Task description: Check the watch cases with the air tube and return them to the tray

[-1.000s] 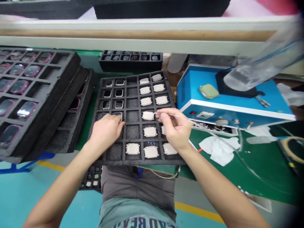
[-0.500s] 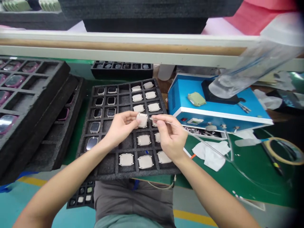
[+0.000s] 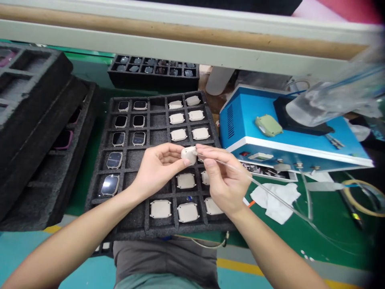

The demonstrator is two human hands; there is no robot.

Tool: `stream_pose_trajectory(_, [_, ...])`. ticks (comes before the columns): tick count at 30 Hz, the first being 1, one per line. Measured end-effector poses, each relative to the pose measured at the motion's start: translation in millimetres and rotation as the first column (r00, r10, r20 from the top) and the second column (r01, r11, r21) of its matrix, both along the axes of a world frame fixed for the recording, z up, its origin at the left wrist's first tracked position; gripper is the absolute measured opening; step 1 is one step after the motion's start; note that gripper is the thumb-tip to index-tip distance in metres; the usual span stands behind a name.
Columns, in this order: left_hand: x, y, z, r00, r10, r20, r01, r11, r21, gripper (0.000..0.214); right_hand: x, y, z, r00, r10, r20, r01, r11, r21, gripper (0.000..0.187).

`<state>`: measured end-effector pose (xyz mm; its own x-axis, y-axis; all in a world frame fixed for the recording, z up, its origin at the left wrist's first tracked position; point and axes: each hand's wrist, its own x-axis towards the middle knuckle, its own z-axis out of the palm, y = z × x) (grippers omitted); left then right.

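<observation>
One watch case [image 3: 187, 155]: drop risk
Left hand [image 3: 157, 165] grips watch case; right hand [image 3: 227, 182] grips tube [image 3: 272, 194]. Loose pinch could cause slippage.

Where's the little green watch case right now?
In the head view, the green watch case is on the right side, lying on top of the blue machine, just left of the black base under the clear cylinder.

Rough, matt tray [image 3: 135, 218] of black foam look, smooth plastic-looking cream case [image 3: 189, 154], glossy glass-like screens [image 3: 110, 185] at left, clear plastic-looking tube [image 3: 270, 194], soft-looking white wipe [image 3: 278, 210], smooth blue box [image 3: 339, 134] at right.
</observation>
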<state>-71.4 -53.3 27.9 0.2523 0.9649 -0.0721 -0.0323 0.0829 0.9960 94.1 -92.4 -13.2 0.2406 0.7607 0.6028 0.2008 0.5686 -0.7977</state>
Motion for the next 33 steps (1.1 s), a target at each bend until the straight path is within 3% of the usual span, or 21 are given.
stream_pose_trajectory(14, [-0.1,-0.2,2.8,0.997,0.009,0.074,-0.006,0.999,-0.04,0.033,0.5,1.3,-2.8,0.999,0.026,-0.032,-0.025,0.999,0.033,0.022])
stream_pose_trajectory(33, [-1.6,0.9,0.2,1.0,-0.002,-0.016,0.002,1.0,0.013,0.026,1.2,2.3,-2.4,0.997,0.071,-0.036,-0.072,0.997,-0.018,0.021])
